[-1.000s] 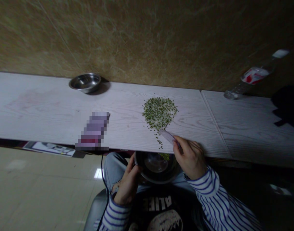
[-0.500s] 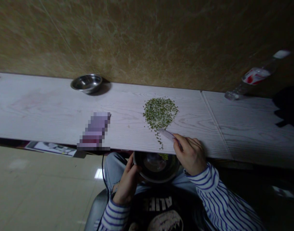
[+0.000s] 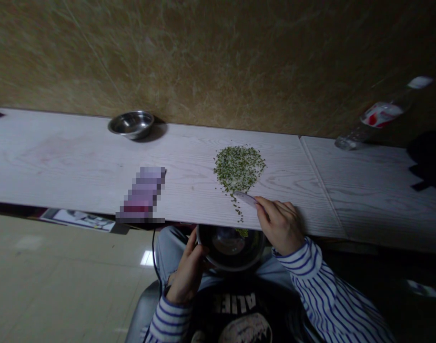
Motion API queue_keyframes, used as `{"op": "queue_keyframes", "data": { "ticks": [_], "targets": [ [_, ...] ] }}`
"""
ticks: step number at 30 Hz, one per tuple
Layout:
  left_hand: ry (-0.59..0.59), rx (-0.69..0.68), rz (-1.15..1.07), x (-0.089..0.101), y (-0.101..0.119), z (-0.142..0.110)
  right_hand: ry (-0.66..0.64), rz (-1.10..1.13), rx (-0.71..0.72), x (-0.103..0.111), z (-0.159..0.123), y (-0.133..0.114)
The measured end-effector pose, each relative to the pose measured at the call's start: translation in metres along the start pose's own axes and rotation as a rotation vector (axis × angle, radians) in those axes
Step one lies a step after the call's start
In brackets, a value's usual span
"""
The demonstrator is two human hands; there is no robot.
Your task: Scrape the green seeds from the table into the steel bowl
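Small green beans or grains [image 3: 239, 164] lie spread in a rounded patch on the pale wood-grain counter [image 3: 189, 200], with a thin trail running to the front edge. My right hand [image 3: 280, 224] pinches a flat, pale, blade-shaped tool [image 3: 245, 196], whose exact kind I cannot make out. Its tip touches down at the patch's near side, beside the trail. My left hand [image 3: 189, 274] grips the left rim of a metal bowl [image 3: 235, 267] held over my lap, just below the counter edge. Some green grains sit inside this bowl on its far side, partly hidden by the counter.
A smaller steel bowl [image 3: 132, 125] stands at the back left by the wall. A pixelated purple flat object [image 3: 142, 193] lies near the front edge. A clear plastic bottle [image 3: 380, 114] with a white cap stands at right, beside a dark object [image 3: 428, 157].
The view has shifted very slightly. Both hands, the tool and the bowl keep almost the same places, and the grains look nearly unchanged.
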State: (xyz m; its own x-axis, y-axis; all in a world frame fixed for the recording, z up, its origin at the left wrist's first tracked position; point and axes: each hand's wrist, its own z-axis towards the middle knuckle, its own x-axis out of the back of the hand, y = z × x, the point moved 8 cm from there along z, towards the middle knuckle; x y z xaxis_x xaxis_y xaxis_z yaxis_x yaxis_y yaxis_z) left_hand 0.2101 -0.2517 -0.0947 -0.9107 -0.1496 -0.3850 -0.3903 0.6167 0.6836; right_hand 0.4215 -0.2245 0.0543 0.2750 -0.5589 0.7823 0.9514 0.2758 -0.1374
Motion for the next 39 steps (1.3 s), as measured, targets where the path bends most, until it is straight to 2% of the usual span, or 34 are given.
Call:
{"op": "queue_keyframes", "data": {
  "ticks": [6,21,39],
  "targets": [
    [0.002,-0.005,-0.006,0.001,0.002,0.001,-0.008,0.013,-0.004,-0.005,0.002,0.001],
    [0.049,-0.042,-0.002,0.017,0.007,0.004,-0.039,0.069,0.006,-0.019,0.009,0.005],
    [0.042,-0.046,-0.015,0.018,0.006,0.005,-0.099,0.161,0.076,-0.025,0.017,0.0]
  ]
}}
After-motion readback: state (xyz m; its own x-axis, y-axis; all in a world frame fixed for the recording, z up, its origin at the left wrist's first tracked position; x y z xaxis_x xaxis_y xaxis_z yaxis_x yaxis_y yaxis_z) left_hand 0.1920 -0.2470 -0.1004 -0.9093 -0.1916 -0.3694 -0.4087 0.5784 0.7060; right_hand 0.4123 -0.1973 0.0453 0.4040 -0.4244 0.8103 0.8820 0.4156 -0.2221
